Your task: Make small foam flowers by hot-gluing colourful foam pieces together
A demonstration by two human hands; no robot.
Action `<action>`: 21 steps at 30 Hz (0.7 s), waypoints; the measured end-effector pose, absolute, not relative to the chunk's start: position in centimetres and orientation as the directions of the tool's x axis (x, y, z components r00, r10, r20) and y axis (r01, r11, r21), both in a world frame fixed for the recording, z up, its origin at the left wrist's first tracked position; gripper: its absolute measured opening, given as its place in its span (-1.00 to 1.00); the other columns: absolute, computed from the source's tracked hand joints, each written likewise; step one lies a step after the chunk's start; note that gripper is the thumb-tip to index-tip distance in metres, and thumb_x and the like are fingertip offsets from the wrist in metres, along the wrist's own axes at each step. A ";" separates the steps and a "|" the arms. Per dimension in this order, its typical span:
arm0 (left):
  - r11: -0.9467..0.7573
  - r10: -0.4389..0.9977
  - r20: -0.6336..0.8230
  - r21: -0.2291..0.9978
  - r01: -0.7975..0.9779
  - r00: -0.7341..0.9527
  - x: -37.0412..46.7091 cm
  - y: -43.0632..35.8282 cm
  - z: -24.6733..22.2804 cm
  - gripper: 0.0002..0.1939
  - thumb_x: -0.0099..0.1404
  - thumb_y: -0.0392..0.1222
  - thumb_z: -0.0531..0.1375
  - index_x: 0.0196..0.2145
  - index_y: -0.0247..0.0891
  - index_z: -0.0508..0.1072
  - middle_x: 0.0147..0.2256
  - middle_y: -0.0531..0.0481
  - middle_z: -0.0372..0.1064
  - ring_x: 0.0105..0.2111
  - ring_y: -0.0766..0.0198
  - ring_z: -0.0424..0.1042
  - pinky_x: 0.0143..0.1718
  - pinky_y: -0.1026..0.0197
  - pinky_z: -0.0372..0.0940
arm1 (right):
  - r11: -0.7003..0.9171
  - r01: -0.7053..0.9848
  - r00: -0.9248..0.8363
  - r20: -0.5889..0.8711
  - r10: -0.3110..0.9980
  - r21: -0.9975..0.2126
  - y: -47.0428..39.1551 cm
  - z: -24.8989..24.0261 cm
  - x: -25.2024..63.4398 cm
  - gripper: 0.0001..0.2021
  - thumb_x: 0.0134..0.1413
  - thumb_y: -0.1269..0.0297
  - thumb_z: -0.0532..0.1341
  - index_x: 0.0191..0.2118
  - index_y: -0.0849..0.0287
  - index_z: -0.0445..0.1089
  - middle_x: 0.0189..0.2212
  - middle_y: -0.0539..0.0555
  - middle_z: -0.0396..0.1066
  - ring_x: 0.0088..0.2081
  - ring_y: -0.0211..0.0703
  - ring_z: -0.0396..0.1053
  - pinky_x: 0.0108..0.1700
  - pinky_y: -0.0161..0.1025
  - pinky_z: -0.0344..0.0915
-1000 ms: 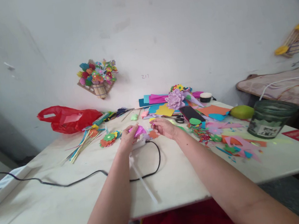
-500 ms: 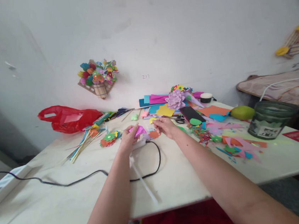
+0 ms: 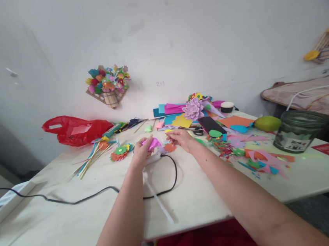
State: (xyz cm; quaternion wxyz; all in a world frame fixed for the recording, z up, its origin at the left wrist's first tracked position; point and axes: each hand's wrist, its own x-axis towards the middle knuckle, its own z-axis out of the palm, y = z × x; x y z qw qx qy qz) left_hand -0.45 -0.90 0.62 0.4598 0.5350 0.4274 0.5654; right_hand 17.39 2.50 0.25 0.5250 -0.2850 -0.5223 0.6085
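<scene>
My left hand (image 3: 141, 151) is closed on a bright purple piece (image 3: 153, 143) at the middle of the table. Just to the right, my right hand (image 3: 180, 139) has its thumb and fingertips pinched together; whatever may be between them is too small to name. A bit of yellow (image 3: 168, 131) shows just behind its fingertips. Beneath the left hand lies a white glue gun (image 3: 153, 159) with a black cord and a clear glue stick (image 3: 159, 198). An orange paper shape (image 3: 169, 148) lies between the hands. Left of them are green and orange paper flowers (image 3: 120, 152).
A red plastic bag (image 3: 78, 130), paper strips (image 3: 89, 162) and a power strip (image 3: 10, 198) are at left. Scissors (image 3: 196, 130), a phone (image 3: 212, 126), paper scraps (image 3: 256, 160), a green fruit (image 3: 267, 123) and a dark jar (image 3: 297, 130) lie right.
My right hand has shifted slightly left, and the yellow piece formerly at its fingertips now shows less, behind them. My left hand has stayed in place with the purple piece.
</scene>
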 end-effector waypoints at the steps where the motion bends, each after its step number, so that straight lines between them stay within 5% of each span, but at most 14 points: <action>1: -0.211 0.977 0.212 0.975 -0.062 -0.004 -0.5 -0.9 0.6 -0.60 -0.04 0.14 0.19 -0.50 -0.27 0.22 -0.76 0.17 0.13 -0.83 0.57 -0.11 -0.78 0.42 -0.25 | 0.083 -0.349 -0.290 0.192 0.937 -0.934 2.5 0.3 17.4 -0.82 -0.23 0.34 0.27 -0.38 0.24 0.39 -0.56 0.02 0.40 -0.61 -0.39 0.25 -0.61 -0.42 0.20; 7: -0.220 0.975 0.221 0.973 -0.063 0.000 -0.4 -0.9 0.6 -0.61 -0.01 0.14 0.17 -0.50 -0.26 0.20 -0.76 0.16 0.14 -0.83 0.57 -0.11 -0.78 0.43 -0.25 | 0.071 -0.366 -0.330 0.201 0.922 -0.928 2.5 0.2 17.3 -0.78 -0.17 0.32 0.23 -0.30 0.24 0.36 -0.58 0.00 0.38 -0.62 -0.40 0.27 -0.61 -0.43 0.20; 15: -0.210 0.978 0.209 0.976 -0.052 -0.015 -0.3 -1.1 0.8 -0.61 -0.01 0.14 0.17 -0.51 -0.26 0.21 -0.77 0.16 0.14 -0.83 0.58 -0.12 -0.78 0.42 -0.24 | 0.159 -0.286 -0.345 0.257 0.903 -0.945 2.3 0.3 17.3 -0.72 -0.29 0.15 0.30 -0.57 0.25 0.26 -0.68 -0.09 0.26 -0.71 -0.45 0.12 -0.70 -0.44 0.10; 21: -0.226 0.974 0.226 0.972 -0.070 -0.016 -0.4 -1.0 0.7 -0.61 -0.01 0.13 0.18 -0.51 -0.26 0.21 -0.77 0.17 0.13 -0.83 0.57 -0.10 -0.78 0.42 -0.25 | 0.164 -0.299 -0.356 0.269 0.895 -0.940 2.4 0.3 17.4 -0.74 -0.31 0.28 0.30 -0.38 0.23 0.34 -0.62 -0.07 0.32 -0.67 -0.43 0.18 -0.64 -0.42 0.13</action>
